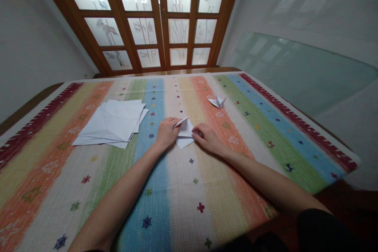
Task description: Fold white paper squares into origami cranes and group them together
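Note:
A small, partly folded white paper (184, 133) lies on the striped tablecloth (177, 189) in the middle of the table. My left hand (165, 132) pinches the paper's lifted left flap, fingers curled. My right hand (206, 136) presses on the paper's right edge with its fingers closed over it. Both forearms reach in from the near edge.
A loose pile of white paper sheets (113, 123) lies to the left of my hands. A finished folded paper figure (217, 101) stands further back on the right. A glass pane (298, 73) leans against the right wall. Wooden glazed doors (159, 19) stand behind the table.

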